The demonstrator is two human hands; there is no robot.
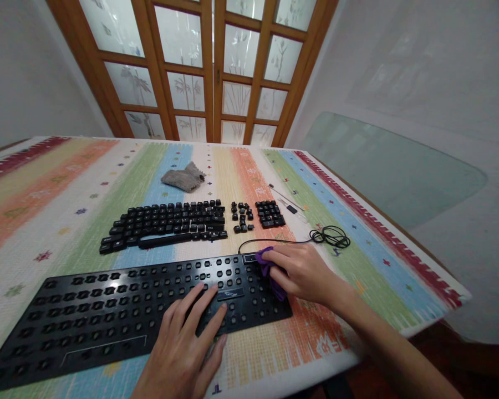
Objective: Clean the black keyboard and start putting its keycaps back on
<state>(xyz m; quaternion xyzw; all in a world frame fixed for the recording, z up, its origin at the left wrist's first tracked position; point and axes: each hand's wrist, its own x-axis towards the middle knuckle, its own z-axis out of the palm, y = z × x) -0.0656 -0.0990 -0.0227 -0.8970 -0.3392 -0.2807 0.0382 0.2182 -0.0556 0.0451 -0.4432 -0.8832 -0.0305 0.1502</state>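
A black keyboard base (149, 324) with its keycaps off lies on the striped tablecloth, its bare switch posts showing in rows. My left hand (187, 338) rests with fingers spread on the base, right of its middle, holding nothing. At the base's upper right corner, my right hand (301, 271) pinches a purple cloth (278, 288) and presses it against the surface. Part of the cloth is hidden under the fingers. Just beyond the base, the loose black keycaps (166, 220) are laid out in keyboard order, with a number-pad group (269, 214) at the right.
A grey crumpled cloth (183, 178) lies behind the keycaps. The keyboard's black cable (330, 236) is coiled to the right. Near it are a thin rod-like tool (290, 198) and a small black piece (291, 209). Wooden glazed doors (213, 66) stand beyond the table.
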